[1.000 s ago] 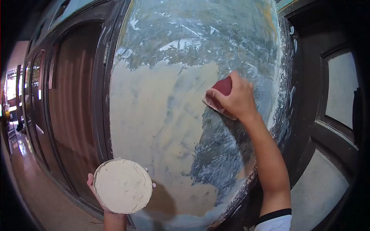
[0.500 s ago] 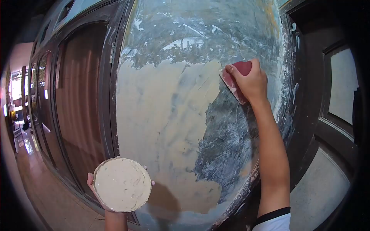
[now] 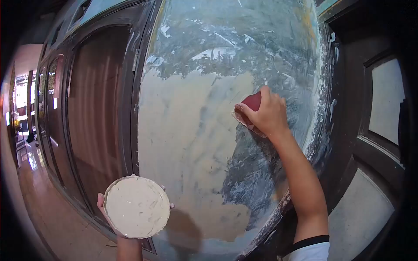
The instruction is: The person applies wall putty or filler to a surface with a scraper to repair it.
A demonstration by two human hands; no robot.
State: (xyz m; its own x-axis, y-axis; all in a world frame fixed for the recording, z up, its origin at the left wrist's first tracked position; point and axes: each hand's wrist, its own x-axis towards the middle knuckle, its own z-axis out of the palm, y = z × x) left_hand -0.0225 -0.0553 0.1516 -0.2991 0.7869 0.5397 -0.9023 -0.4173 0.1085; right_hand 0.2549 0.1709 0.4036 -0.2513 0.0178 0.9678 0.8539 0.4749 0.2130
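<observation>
My right hand (image 3: pixel 271 112) is closed around a dark red putty spreader (image 3: pixel 252 102), its smeared edge against the wall. The spreader sits at the right border of a cream putty layer (image 3: pixel 187 135) that covers the left and middle of the wall. Bare, scratched grey wall (image 3: pixel 250 167) shows below and right of it. Down at the lower left, my left hand (image 3: pixel 101 203) grips a round container of putty (image 3: pixel 137 208) from beneath, fingertips showing at both sides. Cream putty fills the container's face, with a few ridges in it.
A dark wooden frame with a brown glass pane (image 3: pixel 98 117) borders the wall on the left. To the right stands a dark door with pale panels (image 3: pixel 385 102). Tiled floor (image 3: pixel 48 195) runs back at the far left.
My right hand has moved down and left with the spreader, which has tilted. My left hand and the container stay nearly in place. The view has shifted slightly.
</observation>
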